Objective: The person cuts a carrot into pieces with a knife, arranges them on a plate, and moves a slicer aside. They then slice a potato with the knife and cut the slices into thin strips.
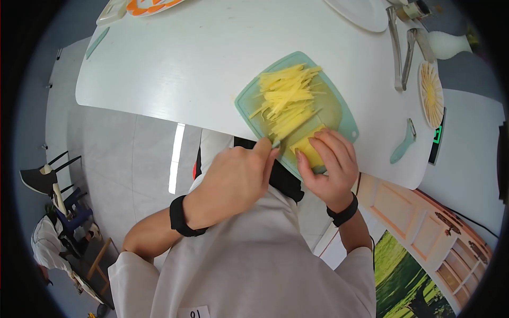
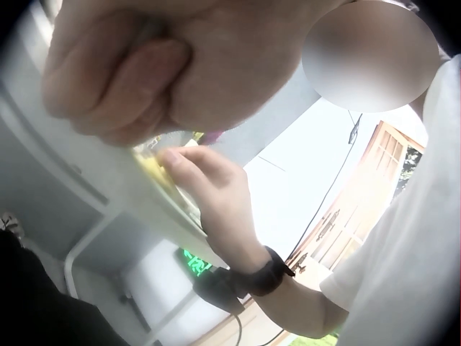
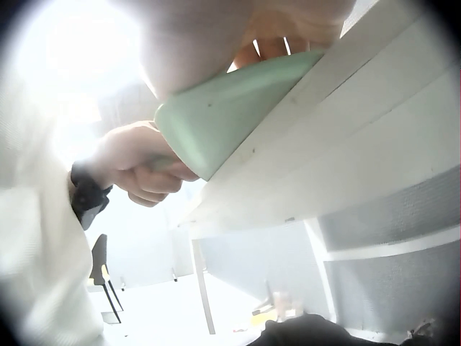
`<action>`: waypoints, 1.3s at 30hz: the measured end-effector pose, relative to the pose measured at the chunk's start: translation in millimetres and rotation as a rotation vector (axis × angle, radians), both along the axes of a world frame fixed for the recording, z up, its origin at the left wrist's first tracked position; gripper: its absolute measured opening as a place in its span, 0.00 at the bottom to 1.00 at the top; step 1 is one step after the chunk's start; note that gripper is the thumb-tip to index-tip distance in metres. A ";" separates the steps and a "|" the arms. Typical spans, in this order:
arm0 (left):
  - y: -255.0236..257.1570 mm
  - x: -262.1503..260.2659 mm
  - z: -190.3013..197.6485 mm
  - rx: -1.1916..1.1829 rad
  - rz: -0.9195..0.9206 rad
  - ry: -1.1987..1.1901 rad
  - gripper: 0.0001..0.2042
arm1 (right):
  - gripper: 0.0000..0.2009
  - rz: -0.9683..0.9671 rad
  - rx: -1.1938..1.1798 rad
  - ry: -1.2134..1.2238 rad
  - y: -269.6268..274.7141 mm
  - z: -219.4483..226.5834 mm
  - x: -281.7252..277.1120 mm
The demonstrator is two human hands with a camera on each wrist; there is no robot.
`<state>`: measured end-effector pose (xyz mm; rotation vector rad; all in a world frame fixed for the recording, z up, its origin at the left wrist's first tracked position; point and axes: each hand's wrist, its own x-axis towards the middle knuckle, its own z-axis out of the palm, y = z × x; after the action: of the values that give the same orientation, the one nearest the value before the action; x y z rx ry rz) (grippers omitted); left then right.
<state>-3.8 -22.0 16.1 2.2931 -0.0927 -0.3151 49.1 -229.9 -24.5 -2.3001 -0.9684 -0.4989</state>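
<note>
A light-green cutting board lies at the near edge of the white table. A heap of thin yellow strips, apparently potato, covers its far part. On the near right part sits an uncut potato piece, which my right hand holds down between thumb and bent fingers. My left hand is curled round the green handle of a knife at the board's near left edge. In the head view most of the handle is hidden by the hand. The blade lies low beside the potato piece and barely shows.
Right of the board lie a teal-handled peeler, metal tongs and a plate of pale strips. A white plate and a plate with orange slices stand farther back. A teal strip-like object lies at the left edge.
</note>
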 end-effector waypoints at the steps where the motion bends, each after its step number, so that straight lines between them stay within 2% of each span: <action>1: 1.6 1.2 3.9 0.019 0.000 -0.005 0.11 | 0.15 0.003 0.003 0.001 0.1 0.9 1.0; 8: -4.9 -9.1 11.0 0.212 -0.060 -0.161 0.11 | 0.16 -0.011 -0.011 0.010 -0.9 2.9 -0.4; 14: -6.9 -6.9 8.5 0.308 -0.123 -0.142 0.12 | 0.16 -0.006 -0.018 0.006 -1.4 1.3 -1.2; 20: -15.2 2.7 3.8 0.315 -0.107 -0.134 0.12 | 0.16 -0.006 -0.014 0.008 -1.3 0.2 -1.8; 26: -11.6 11.6 -1.0 0.190 0.011 -0.138 0.12 | 0.15 -0.019 -0.013 0.008 -0.8 2.8 -2.6; 29: -6.1 8.7 6.5 0.144 -0.012 -0.132 0.12 | 0.14 -0.021 0.000 0.025 1.3 5.8 -2.8; 34: 0.0 12.8 20.6 0.178 0.001 -0.211 0.11 | 0.13 -0.025 0.063 0.107 1.0 21.8 2.8; 39: 4.5 8.4 23.8 0.211 -0.007 -0.260 0.10 | 0.14 -0.107 0.093 0.067 -10.3 52.7 15.6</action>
<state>4.5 -17.5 39.9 2.5344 -0.2083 -0.0282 64.7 -240.2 28.2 -2.2779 -0.7777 -0.4974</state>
